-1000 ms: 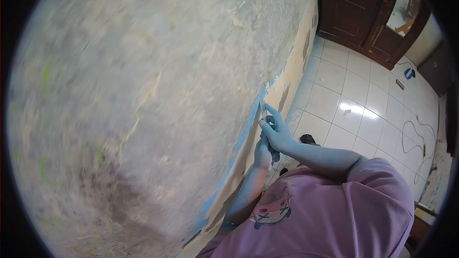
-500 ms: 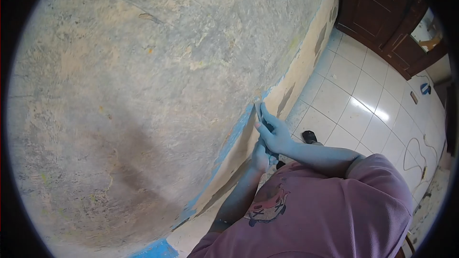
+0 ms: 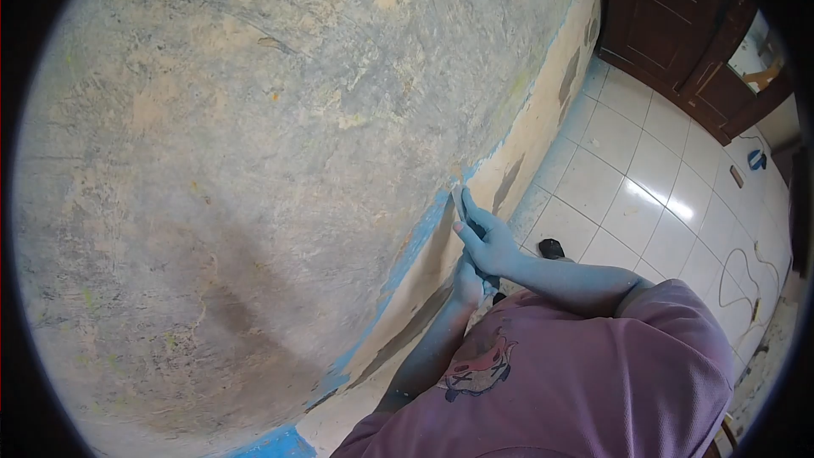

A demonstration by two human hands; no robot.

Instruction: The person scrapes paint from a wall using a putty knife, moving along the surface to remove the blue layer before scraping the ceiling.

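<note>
Pale blue dust coats both of my hands. My right hand [image 3: 493, 246] presses its fingers along a scraper [image 3: 459, 201], whose thin blade shows almost edge-on. Just below it, my left hand [image 3: 469, 282] is closed round the handle end, most of which the fingers hide. The blade's tip meets the wall [image 3: 254, 161] at the border between rough grey plaster and a strip of blue paint [image 3: 415, 237]. Beside that strip runs a bare cream band [image 3: 428, 267] with grey patches.
White floor tiles [image 3: 610, 153] lie to the right, with a dark shoe [image 3: 551, 248] on them. At the far right are a blue object [image 3: 756, 159], a small brown block [image 3: 736, 175] and a pale cable [image 3: 723, 284]. A dark wooden cabinet [image 3: 661, 25] stands at the top right.
The view has shifted slightly. Both hands keep the same hold on the scraper, and its tip stays at nearly the same spot on the wall.
</note>
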